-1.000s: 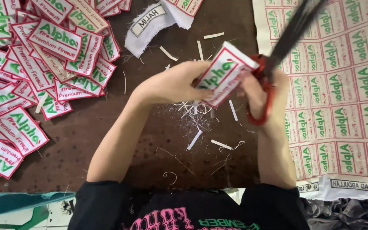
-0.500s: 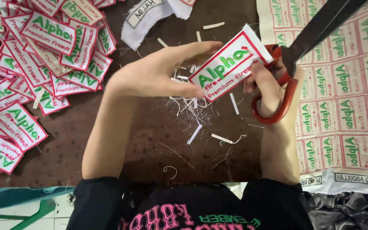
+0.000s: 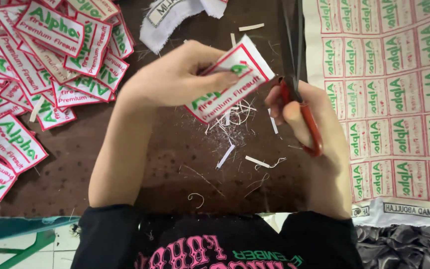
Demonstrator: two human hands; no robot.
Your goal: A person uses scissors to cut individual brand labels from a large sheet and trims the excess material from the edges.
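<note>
My left hand (image 3: 175,77) pinches a rectangular white cloth label (image 3: 235,84) with a red border and green and red lettering, held tilted over the brown table (image 3: 140,164). My right hand (image 3: 307,129) grips red-handled scissors (image 3: 299,94); their dark blades point up and away, just right of the label's edge. The blades look almost closed. White threads and thin fabric strips (image 3: 235,129) lie on the table under the label.
A pile of cut labels (image 3: 41,65) covers the table's left side. A printed sheet of uncut labels (image 3: 399,99) lies at the right. White fabric scraps (image 3: 175,15) sit at the top. Dark crumpled cloth (image 3: 404,249) is at bottom right.
The label has been turned and lowered in my left hand. The scissors swung from slanting up-right to pointing nearly straight up, close to the label's right edge.
</note>
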